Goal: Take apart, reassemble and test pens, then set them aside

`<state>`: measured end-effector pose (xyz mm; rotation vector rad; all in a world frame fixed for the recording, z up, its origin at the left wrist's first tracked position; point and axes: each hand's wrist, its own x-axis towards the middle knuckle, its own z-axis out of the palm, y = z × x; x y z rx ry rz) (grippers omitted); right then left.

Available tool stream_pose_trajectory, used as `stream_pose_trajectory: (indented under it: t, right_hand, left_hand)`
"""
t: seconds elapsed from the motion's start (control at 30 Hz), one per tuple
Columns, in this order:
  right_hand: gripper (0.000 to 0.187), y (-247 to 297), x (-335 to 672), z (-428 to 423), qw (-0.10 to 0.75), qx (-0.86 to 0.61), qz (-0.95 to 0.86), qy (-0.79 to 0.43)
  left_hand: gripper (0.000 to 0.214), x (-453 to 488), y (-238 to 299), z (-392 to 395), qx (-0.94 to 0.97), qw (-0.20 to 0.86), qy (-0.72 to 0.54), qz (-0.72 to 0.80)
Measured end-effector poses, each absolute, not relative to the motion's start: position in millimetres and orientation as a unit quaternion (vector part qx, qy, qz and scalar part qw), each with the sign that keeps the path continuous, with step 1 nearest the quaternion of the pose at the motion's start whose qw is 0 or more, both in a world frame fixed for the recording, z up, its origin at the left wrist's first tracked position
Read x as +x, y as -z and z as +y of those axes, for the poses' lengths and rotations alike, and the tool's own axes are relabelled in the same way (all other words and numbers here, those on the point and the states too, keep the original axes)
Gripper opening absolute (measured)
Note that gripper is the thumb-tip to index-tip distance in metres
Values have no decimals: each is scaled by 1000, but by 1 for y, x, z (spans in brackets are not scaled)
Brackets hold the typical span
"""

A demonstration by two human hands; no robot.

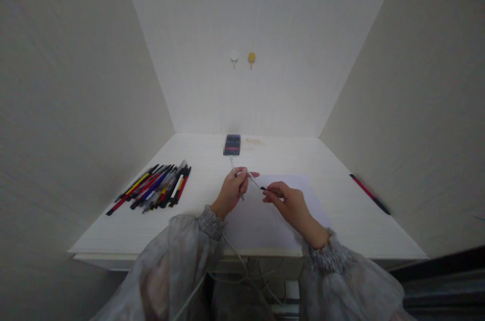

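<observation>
Pen part (255, 180): slim and pale with a black end, held aslant between the two hands, above the white sheet
Left hand (232, 188): fingers closed on the upper end of the pen part, thumb and fingertips together around it
Right hand (288, 203): thumb and forefinger pinched on the black end, the other fingers curled
Thin end (243, 197): juts out below the left hand; cannot tell what it belongs to
White sheet (265, 222): flat under both hands, reaching toward the front edge of the white desk (197, 237)
Pen heap (157, 187): on the desk to the left, many pens lying slantwise across each other, in red, black, yellow, blue, white and grey
Lone pen (368, 192): red and black, along the right side of the desk, just beside the right panel (401, 108)
Phone (232, 145): near the back panel (246, 103), screen blurred into blocks
Hooks: one white (234, 56), one yellow (252, 57), side by side on the back panel
Sleeves: grey, sheer, with gathered cuffs (210, 222) at both wrists
Cables (192, 293): pale, looping below the desk's front edge
</observation>
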<state>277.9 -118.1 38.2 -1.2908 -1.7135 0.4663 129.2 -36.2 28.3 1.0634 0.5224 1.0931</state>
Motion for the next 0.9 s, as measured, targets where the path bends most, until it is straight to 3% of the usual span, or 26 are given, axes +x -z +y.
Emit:
stream_pose_trajectory:
  t: [0.23,0.6,0.9]
  right_hand:
    - [10,-35,275,-118,420,-537,-717,-146]
    - [19,-44,274,-117,434,-533,-709,-156]
    - [14,-51,269,-116,471,-495,-706,-188]
  left_hand:
    - [24,129,-31,-39,480,691,-484,242]
    - [26,130,-28,-40,511,705,-435,230]
    - [35,130,-20,-37,565,700,-357,252]
